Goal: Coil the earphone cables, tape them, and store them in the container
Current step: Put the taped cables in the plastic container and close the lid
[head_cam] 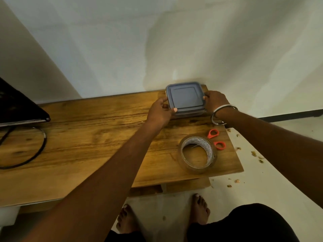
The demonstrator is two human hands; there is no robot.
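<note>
A square container with a grey-blue lid (185,97) stands at the far right of the wooden table (90,140), close to the wall. The lid is on. My left hand (161,111) grips its left front corner, thumb on the lid edge. My right hand (215,102) grips its right side, fingers curled over the rim. No earphone cable shows; the container's inside is hidden by the lid. A roll of clear tape (197,154) lies nearer me on the right of the table.
Orange-handled scissors (216,138) lie behind the tape roll, blades hidden by it. A dark screen (19,107) and a black looped cable (35,151) occupy the table's left end. Crumbs litter the floor at right. My bare feet stand at the table's front edge.
</note>
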